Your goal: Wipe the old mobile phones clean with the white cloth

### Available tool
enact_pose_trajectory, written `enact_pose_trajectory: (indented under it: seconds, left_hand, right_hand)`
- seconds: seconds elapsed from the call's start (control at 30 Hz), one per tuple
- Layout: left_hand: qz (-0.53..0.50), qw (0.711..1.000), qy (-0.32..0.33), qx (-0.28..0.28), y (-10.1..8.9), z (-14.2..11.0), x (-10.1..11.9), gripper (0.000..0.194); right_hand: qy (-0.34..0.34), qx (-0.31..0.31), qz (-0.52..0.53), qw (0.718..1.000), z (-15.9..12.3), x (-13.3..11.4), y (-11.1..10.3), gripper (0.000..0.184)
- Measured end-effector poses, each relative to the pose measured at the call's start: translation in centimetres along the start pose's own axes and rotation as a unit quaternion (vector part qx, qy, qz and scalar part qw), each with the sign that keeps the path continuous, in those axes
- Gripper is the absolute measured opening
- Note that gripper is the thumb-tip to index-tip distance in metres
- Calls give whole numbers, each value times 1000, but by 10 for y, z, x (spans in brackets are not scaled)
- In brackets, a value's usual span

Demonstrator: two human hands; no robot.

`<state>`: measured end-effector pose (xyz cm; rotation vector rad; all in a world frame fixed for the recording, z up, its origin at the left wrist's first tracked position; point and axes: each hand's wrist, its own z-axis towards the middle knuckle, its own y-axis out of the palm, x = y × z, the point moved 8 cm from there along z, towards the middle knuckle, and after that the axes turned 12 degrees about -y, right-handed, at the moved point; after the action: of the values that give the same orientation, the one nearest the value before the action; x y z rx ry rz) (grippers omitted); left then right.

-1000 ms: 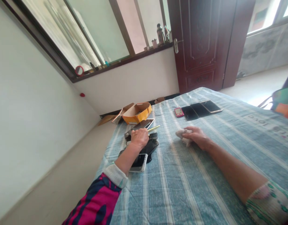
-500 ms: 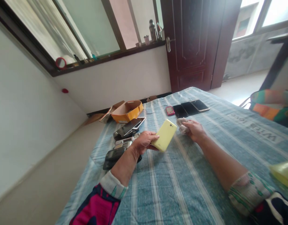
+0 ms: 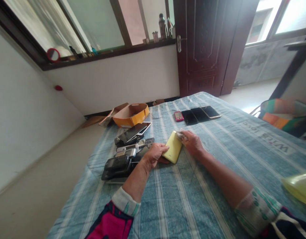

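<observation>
My left hand (image 3: 155,154) grips a yellow-backed smartphone (image 3: 173,148) by its left edge, thumb on the back, fingers underneath. In my right hand (image 3: 192,143) is a bunched greyish cloth (image 3: 180,134), mostly hidden by the fingers, touching the phone's upper right edge. Left of my left hand lies a loose pile of old phones (image 3: 118,162), some black and some silver. Beyond the hands, a small pink phone (image 3: 178,116) sits beside a row of dark smartphones (image 3: 199,115) lying face up.
Everything lies on a blue striped bedspread (image 3: 192,199). An open orange cardboard box (image 3: 133,116) stands at the far left edge. A yellow translucent bag (image 3: 298,187) is at the right, with a colourful bag (image 3: 284,114) beyond it. A dark red door (image 3: 205,49) closes the back.
My right hand has moved left with the cloth, from beside the phone onto its edge. The yellow phone has turned more upright in my left hand. The view has shifted slightly.
</observation>
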<state>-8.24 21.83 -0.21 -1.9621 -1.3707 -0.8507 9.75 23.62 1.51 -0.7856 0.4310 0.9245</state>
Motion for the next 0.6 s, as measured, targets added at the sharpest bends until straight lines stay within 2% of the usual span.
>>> enact_pose_trajectory:
  seconds: [0.13,0.3,0.37,0.47,0.6]
  left_hand:
    - [-1,1000,10,-2,-2,3,-2,15]
    - [-10,999,31,-11,-3,5,-3,17]
    - [-10,999,42,-14,-3,5,-3,19]
    - [3,999,49,-22,-1,6,-4,20]
    - [15,998,52,-24,2,5,-4,22]
  right_hand:
    - [-87,-100,-62,989,-10,-25,27,45]
    - [-176,-134,-63,973,-18,-57,41,45]
    - [-194,-142,-71,968,-16,-61,44,44]
    - [-161,-153,-103,969,-10,-46,44,45]
    - [-57,-133,-114,983,-1,-10,30,45]
